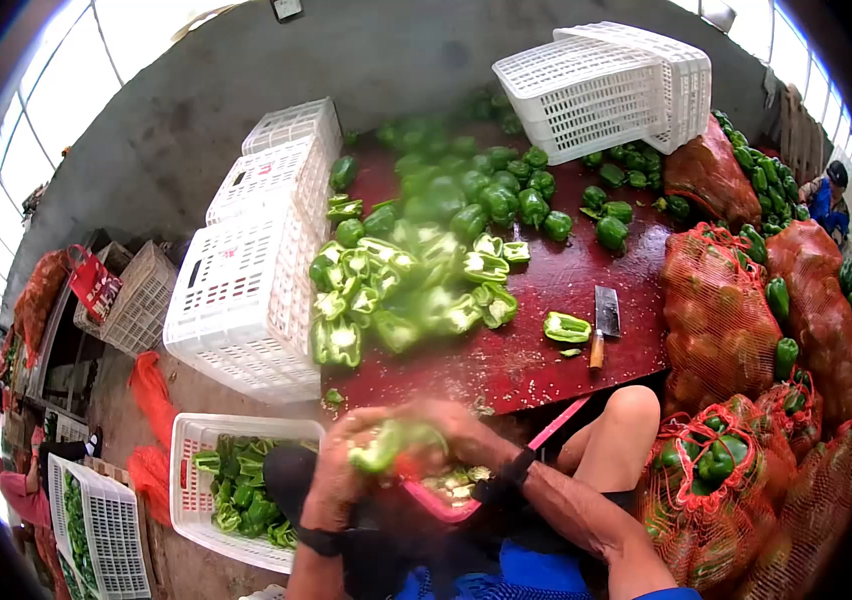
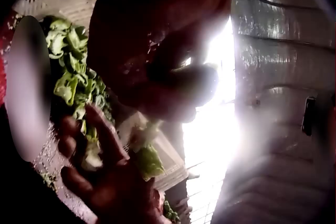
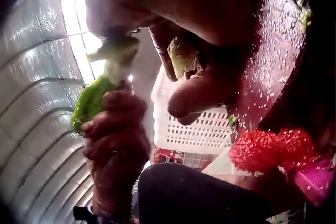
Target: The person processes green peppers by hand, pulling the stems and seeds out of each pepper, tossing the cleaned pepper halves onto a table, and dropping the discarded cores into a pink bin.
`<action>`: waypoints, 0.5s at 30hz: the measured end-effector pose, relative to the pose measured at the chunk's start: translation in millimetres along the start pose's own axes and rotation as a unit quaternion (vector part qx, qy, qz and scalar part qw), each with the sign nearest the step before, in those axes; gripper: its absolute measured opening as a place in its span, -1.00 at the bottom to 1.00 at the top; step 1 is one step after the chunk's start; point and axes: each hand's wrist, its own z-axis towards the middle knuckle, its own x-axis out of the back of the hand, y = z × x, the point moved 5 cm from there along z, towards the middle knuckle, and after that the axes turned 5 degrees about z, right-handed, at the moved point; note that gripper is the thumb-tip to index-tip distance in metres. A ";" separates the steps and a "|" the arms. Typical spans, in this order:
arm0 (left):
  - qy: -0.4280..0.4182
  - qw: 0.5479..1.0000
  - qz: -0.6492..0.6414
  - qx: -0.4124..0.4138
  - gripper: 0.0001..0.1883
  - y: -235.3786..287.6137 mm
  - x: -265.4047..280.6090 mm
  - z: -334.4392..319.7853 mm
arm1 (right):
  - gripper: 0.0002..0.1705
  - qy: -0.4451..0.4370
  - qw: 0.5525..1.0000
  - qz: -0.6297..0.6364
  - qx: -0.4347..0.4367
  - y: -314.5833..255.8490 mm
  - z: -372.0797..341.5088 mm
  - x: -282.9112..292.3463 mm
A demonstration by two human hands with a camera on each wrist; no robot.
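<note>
My left hand (image 1: 339, 470) grips a green bell pepper half (image 1: 374, 455), its curled fingers plain in the right wrist view around the pepper (image 3: 93, 100). Facing it at the lap is my right hand (image 1: 461, 432), blurred in the head view. A pale pepper core (image 3: 184, 58) sits between the right hand's curled fingers. Beneath both hands, a pink-rimmed container (image 1: 451, 512) holds pale pepper scraps. On the red table (image 1: 556, 375) ahead lie a cleaver (image 1: 606, 318) with a wooden handle and a cut pepper half (image 1: 567, 327).
Cut pepper halves (image 1: 366, 275) and whole peppers (image 1: 501, 200) heap on the table. White crates (image 1: 246, 290) stand along its left side. A crate of hollowed peppers (image 1: 191, 470) is by the left knee. Red mesh sacks of peppers (image 1: 716, 310) crowd the right side.
</note>
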 end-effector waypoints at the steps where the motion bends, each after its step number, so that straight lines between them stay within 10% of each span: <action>1: 0.006 1.000 -0.008 0.026 -0.69 -18.3 -0.1 7.3 | -0.60 0.032 0.989 0.120 -0.079 -8.9 -2.2 -7.1; 15: 0.200 0.945 0.151 -0.211 -0.71 38.0 53.3 -24.2 | -0.72 -0.054 0.934 -0.352 0.005 1.7 13.0 1.1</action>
